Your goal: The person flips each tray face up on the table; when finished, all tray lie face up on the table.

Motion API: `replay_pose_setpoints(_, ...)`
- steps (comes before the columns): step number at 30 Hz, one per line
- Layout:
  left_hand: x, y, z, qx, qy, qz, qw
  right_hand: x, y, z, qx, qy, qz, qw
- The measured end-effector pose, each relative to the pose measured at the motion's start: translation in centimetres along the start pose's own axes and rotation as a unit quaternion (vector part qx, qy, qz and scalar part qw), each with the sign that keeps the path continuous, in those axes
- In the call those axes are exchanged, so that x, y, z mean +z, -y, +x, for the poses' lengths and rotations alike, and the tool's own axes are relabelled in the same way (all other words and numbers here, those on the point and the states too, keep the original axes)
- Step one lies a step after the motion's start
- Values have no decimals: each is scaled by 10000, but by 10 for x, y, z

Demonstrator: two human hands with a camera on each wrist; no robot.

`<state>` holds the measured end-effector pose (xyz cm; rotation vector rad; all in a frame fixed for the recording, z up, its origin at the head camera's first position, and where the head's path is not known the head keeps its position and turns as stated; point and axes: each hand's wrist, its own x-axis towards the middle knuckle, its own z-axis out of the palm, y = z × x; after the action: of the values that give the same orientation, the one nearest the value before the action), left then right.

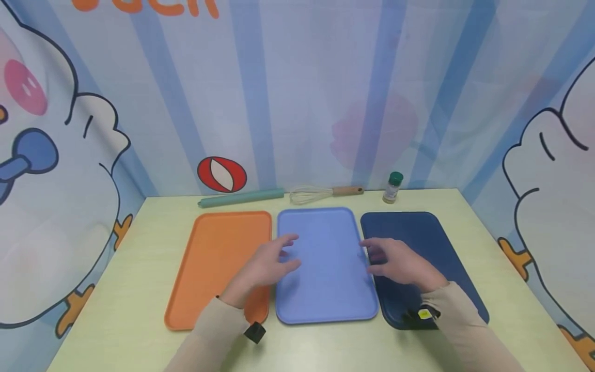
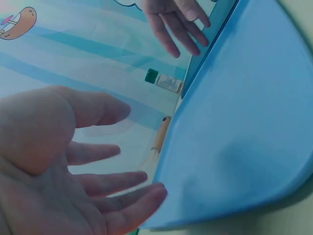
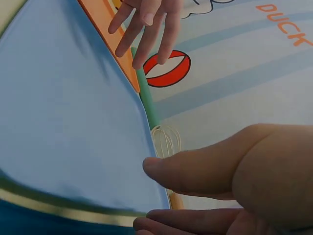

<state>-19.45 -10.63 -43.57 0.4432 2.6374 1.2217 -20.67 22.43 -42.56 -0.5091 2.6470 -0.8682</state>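
Observation:
My left hand (image 1: pixel 267 262) hovers over the gap between the orange tray (image 1: pixel 223 222) and the light blue tray (image 1: pixel 321 258), its fingers apart and holding nothing. Above the inner edge of the dark blue tray (image 1: pixel 437 243) is my right hand (image 1: pixel 400 260), likewise empty with relaxed fingers. The palms face each other across the light blue tray. In the left wrist view the thumb and fingers of the left hand (image 2: pixel 63 161) are spread wide. The right wrist view shows the right hand (image 3: pixel 230 171) with its thumb apart from the fingers.
Behind the trays lie a green rolling pin (image 1: pixel 241 198) and a whisk (image 1: pixel 325 193) with a wooden handle. A small green-capped spice jar (image 1: pixel 392 187) stands at the back right. A printed cloth backdrop (image 1: pixel 297 103) rises along the table's (image 1: pixel 125 268) far edge.

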Motion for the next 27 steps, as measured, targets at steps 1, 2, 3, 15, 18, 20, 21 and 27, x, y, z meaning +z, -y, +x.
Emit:
replay_pose_setpoints(1,2,0,1,77,7,-67,9999,-1,-2,-1,-50,-38,-45,10000)
replay_pose_setpoints(2,5,0,3,169,21,-111,9998,-3,-4,-2,-75,-88,-63,9999)
replay_pose_setpoints(3,7,0,4,234,48,-162,9996,-4,-6,-3,-118,-116,-89,9998)
replay_pose_setpoints(15,40,-19,24,613,484,-798,9938,-17,-34,-16,44,-385,-344,9987)
replay_pose_setpoints(18,48,-28,28,613,504,-783,9938,-19,-42,-20,108,-431,-388,9983)
replay_pose_setpoints(20,53,-34,31,592,525,-792,9937,-21,-47,-23,146,-494,-433,9977)
replay_pose_setpoints(21,55,-37,33,581,526,-801,9937,-22,-49,-25,164,-534,-453,9974)
replay_pose_setpoints(27,67,-52,45,535,500,-1014,9921,-29,-64,-33,309,-778,-634,9945)
